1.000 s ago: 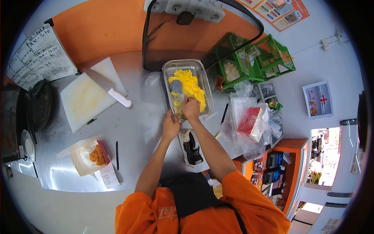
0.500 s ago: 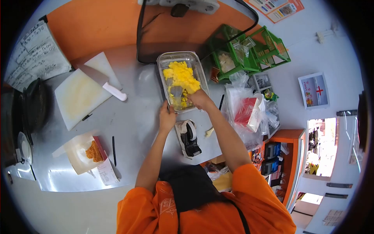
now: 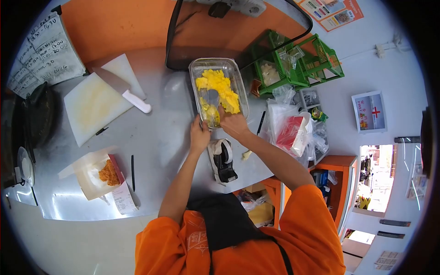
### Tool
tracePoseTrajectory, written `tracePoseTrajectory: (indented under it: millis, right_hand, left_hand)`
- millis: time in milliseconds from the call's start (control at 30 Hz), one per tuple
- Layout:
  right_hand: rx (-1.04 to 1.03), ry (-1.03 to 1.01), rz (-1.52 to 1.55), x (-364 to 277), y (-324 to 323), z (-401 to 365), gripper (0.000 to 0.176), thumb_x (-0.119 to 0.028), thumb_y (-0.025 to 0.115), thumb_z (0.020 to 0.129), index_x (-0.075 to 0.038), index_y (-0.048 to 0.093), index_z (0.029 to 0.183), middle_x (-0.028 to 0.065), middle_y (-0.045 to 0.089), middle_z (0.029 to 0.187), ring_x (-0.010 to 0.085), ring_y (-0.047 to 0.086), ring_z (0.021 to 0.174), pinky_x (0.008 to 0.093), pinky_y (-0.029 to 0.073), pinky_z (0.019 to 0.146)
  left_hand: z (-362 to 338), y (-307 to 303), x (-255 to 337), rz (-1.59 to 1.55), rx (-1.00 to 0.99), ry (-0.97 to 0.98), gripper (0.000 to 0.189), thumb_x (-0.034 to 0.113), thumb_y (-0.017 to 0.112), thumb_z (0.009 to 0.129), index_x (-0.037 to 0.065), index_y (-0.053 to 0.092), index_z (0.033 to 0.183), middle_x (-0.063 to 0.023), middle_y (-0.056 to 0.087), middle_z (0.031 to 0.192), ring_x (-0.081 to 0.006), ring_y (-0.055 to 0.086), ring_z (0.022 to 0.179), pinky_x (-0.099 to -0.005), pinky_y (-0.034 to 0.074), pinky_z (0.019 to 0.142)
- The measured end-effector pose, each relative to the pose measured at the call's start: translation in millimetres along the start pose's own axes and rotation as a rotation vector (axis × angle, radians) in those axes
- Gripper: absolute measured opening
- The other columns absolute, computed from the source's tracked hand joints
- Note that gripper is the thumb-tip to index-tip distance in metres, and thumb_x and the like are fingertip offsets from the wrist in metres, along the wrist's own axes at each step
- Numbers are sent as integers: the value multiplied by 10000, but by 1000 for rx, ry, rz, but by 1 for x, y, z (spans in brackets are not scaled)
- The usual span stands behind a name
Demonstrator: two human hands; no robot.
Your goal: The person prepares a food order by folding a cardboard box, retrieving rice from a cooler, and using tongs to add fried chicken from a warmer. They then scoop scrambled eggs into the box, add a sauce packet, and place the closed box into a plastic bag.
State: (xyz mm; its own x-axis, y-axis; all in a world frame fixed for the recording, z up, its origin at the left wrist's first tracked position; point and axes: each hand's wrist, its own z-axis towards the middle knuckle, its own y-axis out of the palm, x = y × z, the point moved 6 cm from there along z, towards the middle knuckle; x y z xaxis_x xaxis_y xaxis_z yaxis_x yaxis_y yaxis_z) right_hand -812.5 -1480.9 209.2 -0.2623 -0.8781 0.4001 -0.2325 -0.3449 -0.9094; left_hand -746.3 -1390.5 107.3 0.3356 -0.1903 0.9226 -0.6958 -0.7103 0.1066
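A clear rectangular tray (image 3: 244, 94) holds lumpy, bright yellow food (image 3: 221, 87) that looks like scrambled egg or mash. At the tray's near left corner, my left hand (image 3: 199, 137) grips the rim. My right hand (image 3: 233, 123) is closed over the near right part of the tray, knuckles up, beside the food. What it holds is hidden under the fingers. A greyish rounded piece (image 3: 211, 96) shows amid the yellow food, left of the right hand. Just below the tray lies a black and white handheld label gun (image 3: 223, 160).
On the left are white cutting boards (image 3: 94, 103) with a white-handled knife (image 3: 136, 101), and an open carton (image 3: 87, 176) with fried chicken (image 3: 110, 173). Green baskets (image 3: 300, 68), plastic bags and a red-and-white box (image 3: 293, 133) crowd the right. A dark-framed panel (image 3: 170, 36) stands behind the tray.
My right hand has drawn back slightly left and toward me within the tray. The yellow food has shifted, showing the greyish piece more clearly. My left hand stays on the rim.
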Motion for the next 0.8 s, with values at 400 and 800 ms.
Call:
tracePoseTrajectory:
  millis: [400, 800]
  right_hand:
    - [-353, -112, 85, 4, 20, 51, 314, -156, 559, 809, 8, 611, 1071, 143, 693, 813, 268, 691, 760, 393, 536, 598]
    - [-203, 262, 551, 37, -3, -19, 189, -162, 497, 839, -46, 589, 956, 233, 648, 781, 367, 656, 773, 474, 519, 689]
  left_hand:
    - [7, 0, -13, 64, 99, 81, 448, 190, 495, 925, -5, 452, 1326, -291, 517, 1175, -416, 536, 1085, -443, 417, 956]
    - [1, 2, -6, -119, -48, -64, 520, 212, 475, 982, 9, 287, 1422, -163, 469, 1307, -208, 630, 885, -313, 579, 663]
